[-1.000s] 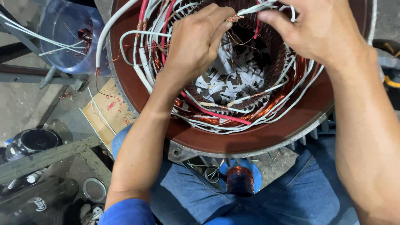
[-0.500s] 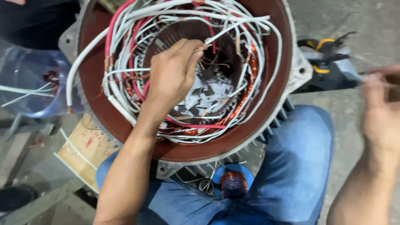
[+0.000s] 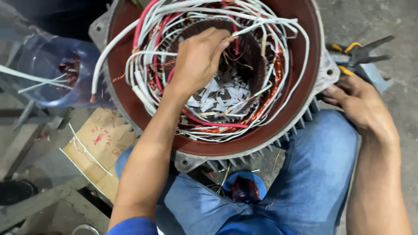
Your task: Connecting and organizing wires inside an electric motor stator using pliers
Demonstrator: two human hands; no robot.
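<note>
So the left hand point(image 3: 198, 61) is down inside the open end of a big motor stator point(image 3: 209, 143), fingers pinched together on a little bundle of bare copper wire ends point(image 3: 229, 40) near the far side of the bore. The stator sits right in the middle of the view, resting against the person's knees in blue jeans point(image 3: 313, 174), its red-brown inner rim facing up and grey cooling fins showing along the near right edge. All around the hand there's a messy loop of white sleeved leads point(image 3: 278, 26), with a couple of pink ones point(image 3: 143, 21) on the far left and copper windings point(image 3: 261, 109) peeking through on the right. White paper slot insulation point(image 3: 217, 93) lines the bottom of the bore just near the hand. Over on the right, the right hand point(image 3: 355, 102) is outside the housing, next to the stator's flange, fingers curled toward a pair of pliers with black and orange handles point(image 3: 357, 50) lying just beyond it; can't tell if it's actually gripping them or just touching. On the left there's a clear blue plastic jug point(image 3: 48, 74) and a bit of cardboard point(image 3: 100, 139) on the floor.
</note>
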